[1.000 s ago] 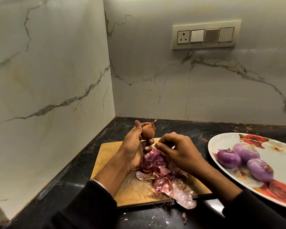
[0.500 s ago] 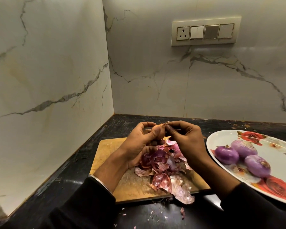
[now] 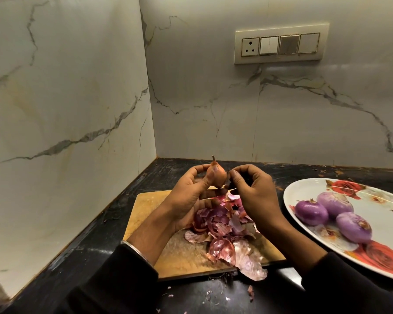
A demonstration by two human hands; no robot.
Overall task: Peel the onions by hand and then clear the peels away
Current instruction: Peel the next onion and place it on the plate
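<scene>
The left hand (image 3: 188, 191) grips a small onion (image 3: 217, 176) still in its brown dry skin, holding it up above the far end of the cutting board (image 3: 145, 207), stem upward. The right hand (image 3: 256, 196) has its fingertips curled in against the onion's right side, pinching at the skin there; whether a flap is already lifted cannot be told.

Judging by how things lie, the work is well along but not finished. Three peeled purple onions (image 3: 331, 214) sit together on the flowered plate (image 3: 304, 189) at the right, and a heap of peels (image 3: 227, 232) covers the middle and near part of the board, with one large piece hanging over its near edge. The onion in hand looks almost wholly unpeeled. No other unpeeled onion is visible. Clearing the peels has not begun; a few scraps (image 3: 250, 291) also lie on the dark table (image 3: 114, 223) just beyond the board's near edge.

Room is tight on the left and far sides, where two marble walls (image 3: 66, 109) meet in a corner close to the board. The plate's rim lies just beside the board's right edge, near the right wrist, so a wide sweep that way could knock it. The open way for gathering the peels seems to be toward the near side.
</scene>
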